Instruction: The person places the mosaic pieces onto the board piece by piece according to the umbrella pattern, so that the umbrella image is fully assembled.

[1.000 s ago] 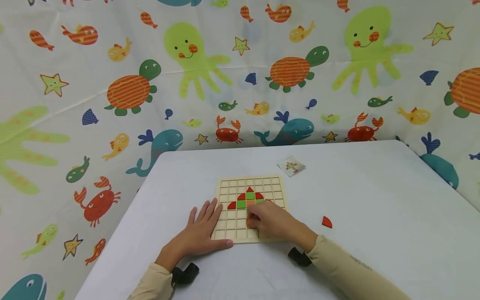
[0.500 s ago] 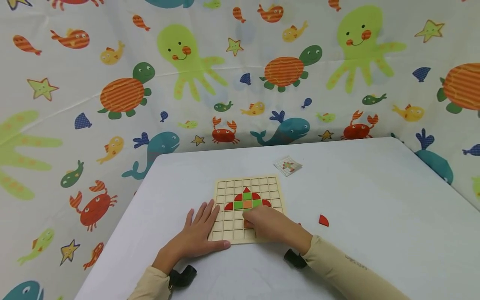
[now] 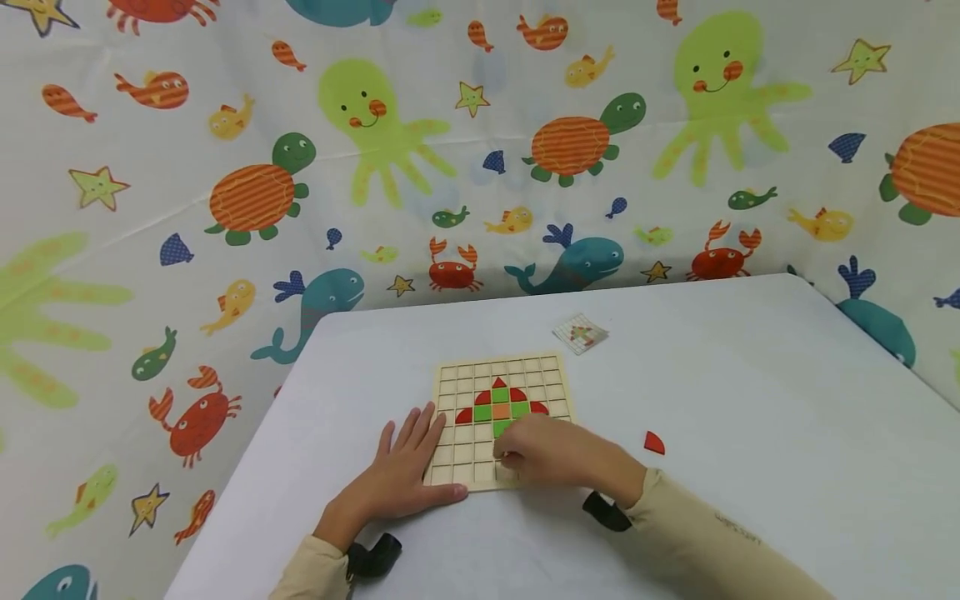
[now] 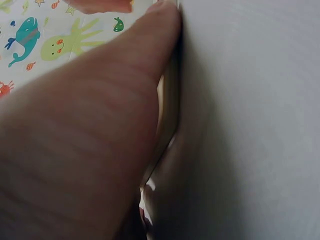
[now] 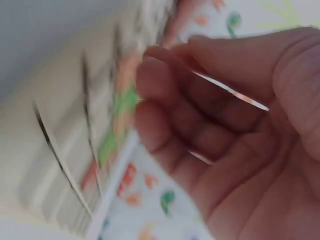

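A square wooden grid board [image 3: 468,454] lies flat on the table, with red, green and orange tiles forming a pattern in its middle. Flat along its left edge rests my left hand [image 3: 405,471], fingers spread and straight, thumb at the near edge. My right hand [image 3: 558,452] is over the board's lower right part, covering several cells. Its fingers curl toward the thumb in the right wrist view, with no tile showing between them. Beside those fingertips, a blurred orange tile [image 5: 128,66] shows on the board, below the green tile [image 3: 502,427].
On the white table [image 3: 697,358], a loose red quarter-circle tile [image 3: 654,442] lies right of the board. Behind the board is a small pattern card [image 3: 581,333]. A printed curtain [image 3: 480,192] hangs behind the table.
The orange tile that showed under my right fingertips is now covered in the head view. My right hand has shifted slightly nearer along the board. My left hand keeps its place on the board.
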A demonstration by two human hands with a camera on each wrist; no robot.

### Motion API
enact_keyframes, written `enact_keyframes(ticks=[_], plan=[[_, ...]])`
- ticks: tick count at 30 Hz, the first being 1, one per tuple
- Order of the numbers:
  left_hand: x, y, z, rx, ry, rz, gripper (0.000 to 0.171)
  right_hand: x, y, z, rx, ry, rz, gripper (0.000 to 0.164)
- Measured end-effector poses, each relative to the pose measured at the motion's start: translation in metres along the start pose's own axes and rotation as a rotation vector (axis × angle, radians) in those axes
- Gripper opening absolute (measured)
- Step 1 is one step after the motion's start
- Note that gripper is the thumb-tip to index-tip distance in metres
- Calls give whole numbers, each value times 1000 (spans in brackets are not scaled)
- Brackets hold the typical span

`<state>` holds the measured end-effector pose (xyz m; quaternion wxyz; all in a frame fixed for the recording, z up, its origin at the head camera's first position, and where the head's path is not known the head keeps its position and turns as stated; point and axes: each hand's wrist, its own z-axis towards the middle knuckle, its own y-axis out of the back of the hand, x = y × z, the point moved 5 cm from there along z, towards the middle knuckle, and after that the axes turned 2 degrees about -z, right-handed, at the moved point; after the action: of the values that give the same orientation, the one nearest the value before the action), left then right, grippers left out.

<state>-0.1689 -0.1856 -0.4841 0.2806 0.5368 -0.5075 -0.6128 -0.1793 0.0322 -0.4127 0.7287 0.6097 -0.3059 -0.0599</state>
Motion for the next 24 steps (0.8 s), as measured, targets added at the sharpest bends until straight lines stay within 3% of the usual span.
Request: enact_keyframes(ticks=[2, 5, 9, 11, 13, 18, 24], plan=[[-2, 1, 1, 7, -10, 12, 120, -13, 15, -11, 11, -81, 46, 9], [-3, 4, 3, 15, -16, 23, 121, -36, 32, -30, 74, -271, 62, 15], [-3, 5, 3, 21, -17, 25, 121, -60, 40, -53, 173, -522, -22, 24], [-2, 5, 2, 26, -14, 29, 121, -66, 40, -60, 201, -584, -66, 27], [-1, 4, 2, 29, -12, 33, 121, -69, 37, -63, 221, -598, -87, 30], [0, 4, 1, 20, -14, 17, 121, -70, 27, -59, 224, -529, -81, 36], [3, 1, 2, 19, -9, 9, 121, -73, 25, -56, 214, -534, -83, 28]])
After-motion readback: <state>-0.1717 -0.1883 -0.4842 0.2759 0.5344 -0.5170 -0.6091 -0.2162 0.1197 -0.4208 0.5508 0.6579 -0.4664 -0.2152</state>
